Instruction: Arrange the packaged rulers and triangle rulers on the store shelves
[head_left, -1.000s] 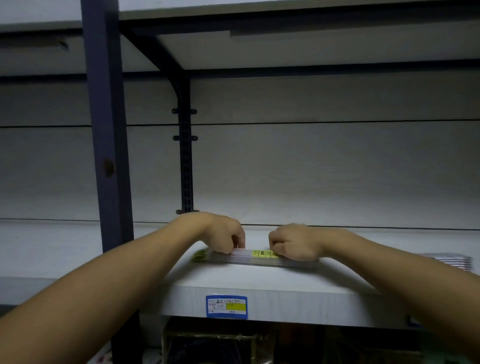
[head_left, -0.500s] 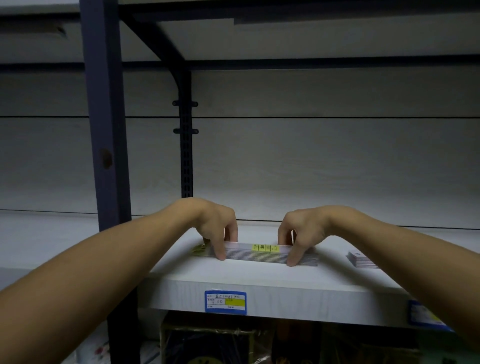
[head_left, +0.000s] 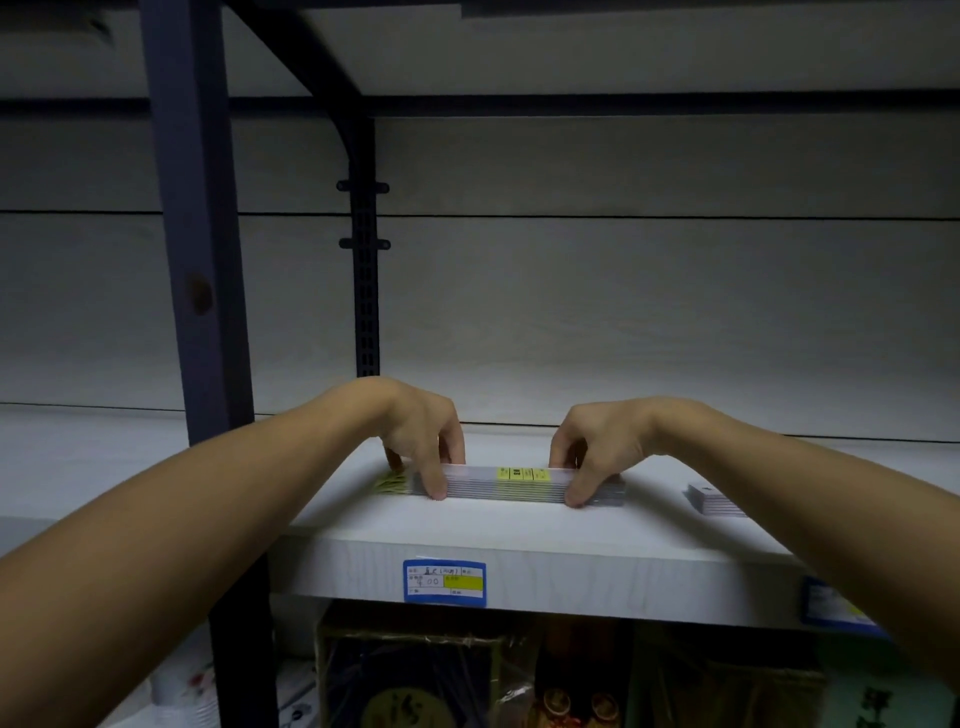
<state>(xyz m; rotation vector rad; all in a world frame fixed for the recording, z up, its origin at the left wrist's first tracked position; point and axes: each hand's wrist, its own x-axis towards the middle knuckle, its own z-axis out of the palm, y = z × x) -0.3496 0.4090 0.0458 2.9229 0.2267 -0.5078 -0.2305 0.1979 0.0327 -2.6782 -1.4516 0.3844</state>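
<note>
Head: ruler stack (head_left: 519, 486) lengthwise left-right.

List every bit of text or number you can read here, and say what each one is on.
"4.00", handwritten: blue price tag on the shelf edge; its other writing is too small to read.
Yellow label on the ruler stack: print blurred, unreadable.
Second price tag, at right: blurred, unreadable.
Packages below the shelf: characters too dark to read.

My white shelf (head_left: 597, 525) carries a flat stack of packaged rulers (head_left: 514, 486) near its front edge; a second, smaller stack (head_left: 711, 501), perhaps also rulers, lies rightward.
</note>
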